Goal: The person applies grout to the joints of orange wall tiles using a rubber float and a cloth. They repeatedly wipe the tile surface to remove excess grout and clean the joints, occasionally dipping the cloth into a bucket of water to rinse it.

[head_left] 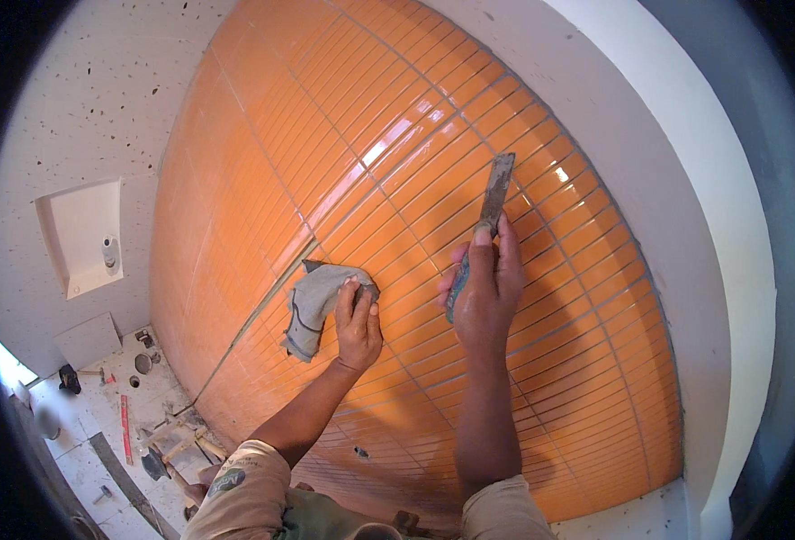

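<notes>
A wall of narrow glossy orange tiles [262, 171] with grey joints fills the middle of the view. My left hand [359, 335] presses a crumpled grey cloth [312, 310] against the tiles, its fingers curled over the cloth's right end. To the right, my right hand [487, 297] is closed around the greenish handle of a putty knife [498, 187]. The knife's narrow, stained blade points up and lies in front of the tiles; whether it touches them I cannot tell. My palm and fingers hide part of the handle.
At left, a pale speckled wall has a recessed niche [82, 238] with a short pipe fitting [109, 252]. On the floor at lower left lie a red bar [126, 430], a dark strip [132, 477] and several wooden-handled tools. A pale curved border [613, 99] edges the tiles at right.
</notes>
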`<state>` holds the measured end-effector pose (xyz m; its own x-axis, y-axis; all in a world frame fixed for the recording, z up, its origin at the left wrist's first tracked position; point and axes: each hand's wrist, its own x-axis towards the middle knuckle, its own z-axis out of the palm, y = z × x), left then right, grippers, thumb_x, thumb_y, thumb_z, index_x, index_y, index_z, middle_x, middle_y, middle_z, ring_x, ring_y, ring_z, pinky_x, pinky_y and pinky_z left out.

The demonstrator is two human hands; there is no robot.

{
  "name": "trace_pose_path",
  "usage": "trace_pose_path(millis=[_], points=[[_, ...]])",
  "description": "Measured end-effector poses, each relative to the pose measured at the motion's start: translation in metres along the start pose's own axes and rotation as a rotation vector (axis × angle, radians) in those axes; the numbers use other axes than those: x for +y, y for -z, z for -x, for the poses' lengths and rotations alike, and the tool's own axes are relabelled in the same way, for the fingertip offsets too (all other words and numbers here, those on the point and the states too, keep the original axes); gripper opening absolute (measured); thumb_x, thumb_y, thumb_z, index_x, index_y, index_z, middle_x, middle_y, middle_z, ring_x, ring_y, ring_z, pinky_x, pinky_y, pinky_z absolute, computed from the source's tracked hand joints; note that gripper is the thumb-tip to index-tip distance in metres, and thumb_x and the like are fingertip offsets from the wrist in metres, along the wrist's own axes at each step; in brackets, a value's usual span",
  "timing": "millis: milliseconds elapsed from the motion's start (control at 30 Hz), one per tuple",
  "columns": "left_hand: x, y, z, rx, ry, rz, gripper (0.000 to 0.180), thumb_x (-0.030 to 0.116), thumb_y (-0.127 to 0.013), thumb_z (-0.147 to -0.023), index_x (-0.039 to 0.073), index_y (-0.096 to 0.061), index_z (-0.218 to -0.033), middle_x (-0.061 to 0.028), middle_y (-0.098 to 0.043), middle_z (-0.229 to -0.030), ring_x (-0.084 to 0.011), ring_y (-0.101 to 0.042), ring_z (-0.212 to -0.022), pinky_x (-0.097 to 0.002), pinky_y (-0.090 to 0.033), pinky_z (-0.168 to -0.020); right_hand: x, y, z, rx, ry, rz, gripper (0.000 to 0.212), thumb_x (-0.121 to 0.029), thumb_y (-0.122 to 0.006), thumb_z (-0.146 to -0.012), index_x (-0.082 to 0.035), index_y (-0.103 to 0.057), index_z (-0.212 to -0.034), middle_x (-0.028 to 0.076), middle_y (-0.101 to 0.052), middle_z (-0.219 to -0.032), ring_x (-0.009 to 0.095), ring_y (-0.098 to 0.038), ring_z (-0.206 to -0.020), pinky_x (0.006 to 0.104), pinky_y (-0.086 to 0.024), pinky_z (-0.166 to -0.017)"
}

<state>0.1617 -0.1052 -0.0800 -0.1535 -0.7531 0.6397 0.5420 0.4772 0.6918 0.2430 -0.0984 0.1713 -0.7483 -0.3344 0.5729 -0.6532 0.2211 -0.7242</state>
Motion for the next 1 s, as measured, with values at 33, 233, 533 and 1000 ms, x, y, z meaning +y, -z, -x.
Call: trace_pose_path(millis=[33,233,533,1000], points=[[0.000,0.002,-0.001,-0.001,-0.011,-0.017,0.024,0.003,-0.055,-0.094,-0.010,-0.059,-0.114,-0.0250,-0.048,-0.133,-0.0421,-0.045,-0.127,-0.0488,-0.033,-0.109,0.000,-0.004,-0.001,0.008,-0.020,0.010,0.034,-0.025,-0.043,-0.102,-0.004,-0.045,-0.129,0.003,-0.051,-0.077,0.009,-0.052,-0.050,0.0243,-0.044,-0.040],[-0.004,0.003,0.001,-0.034,-0.034,-0.018,0.027,0.006,-0.050,-0.097,-0.013,-0.056,-0.115,-0.0290,-0.042,-0.137,-0.0434,-0.044,-0.128,-0.0452,-0.035,-0.108,0.000,-0.016,-0.002,0.086,-0.047,0.047,0.039,-0.024,-0.040,-0.103,-0.006,-0.041,-0.138,0.003,-0.047,-0.073,0.007,-0.047,-0.047,0.0226,-0.041,-0.040],[0.006,0.003,-0.001,0.006,0.009,-0.012,0.025,0.001,-0.055,-0.092,-0.008,-0.058,-0.115,-0.0264,-0.045,-0.136,-0.0426,-0.044,-0.128,-0.0503,-0.032,-0.110,0.003,-0.026,-0.007,0.078,-0.118,-0.079,0.023,-0.027,-0.041,-0.103,-0.006,-0.048,-0.105,0.003,-0.048,-0.067,0.011,-0.048,-0.042,0.0273,-0.041,-0.036],[0.002,-0.001,-0.003,-0.005,-0.036,-0.039,0.029,0.008,-0.049,-0.098,-0.013,-0.056,-0.117,-0.0296,-0.043,-0.136,-0.0432,-0.044,-0.127,-0.0457,-0.035,-0.107,-0.007,0.011,0.021,0.051,-0.092,0.010,0.022,-0.028,-0.040,-0.103,-0.006,-0.047,-0.102,0.002,-0.047,-0.067,0.010,-0.048,-0.042,0.0257,-0.041,-0.038]])
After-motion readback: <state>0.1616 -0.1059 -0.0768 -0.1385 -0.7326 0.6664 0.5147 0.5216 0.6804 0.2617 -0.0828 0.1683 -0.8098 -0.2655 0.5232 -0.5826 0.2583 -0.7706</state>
